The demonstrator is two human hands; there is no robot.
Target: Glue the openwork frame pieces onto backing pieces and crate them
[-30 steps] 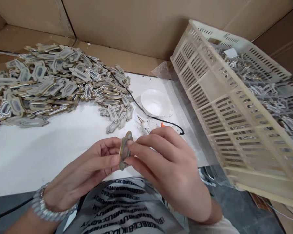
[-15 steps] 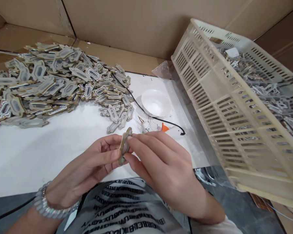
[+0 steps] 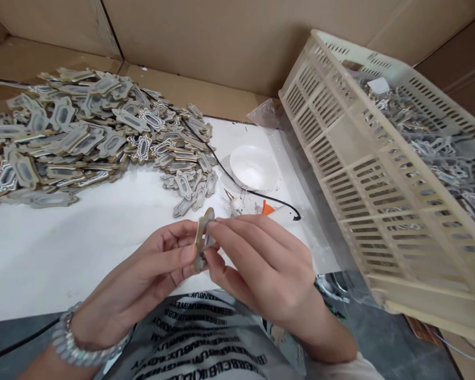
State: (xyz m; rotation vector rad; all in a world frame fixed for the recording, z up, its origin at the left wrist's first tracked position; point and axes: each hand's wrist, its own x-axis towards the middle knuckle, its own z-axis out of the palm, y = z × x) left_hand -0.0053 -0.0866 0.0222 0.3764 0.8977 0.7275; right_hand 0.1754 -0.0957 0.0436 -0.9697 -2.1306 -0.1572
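I take the white dish as my landmark. The ornate plate I am working on is held above the table, to the left of the dish and nearer to me, standing nearly on edge. My left hand has it pinched between thumb and fingers, the thumb pressed against its near edge. My right hand is drawn narrow, thumb and forefinger both up against the plate's other face; I cannot tell whether they grip part of it or only press on it.

What has just changed is small. A second ago more of the plate's recessed face looked towards me; now it is turned further edge-on, and a pale sliver shows between it and my right fingertips. Whether that sliver is a separate layer or just the recess catching light, I cannot make out. For the work, I read this as the left hand steadying while the right works on the face, with this plate not yet let go.

Everything else lies as it did: the large pile of plates to the left of the dish, a small cluster between the two, the black cable and the orange piece on the dish's near side, and the crate of loose parts to its right.
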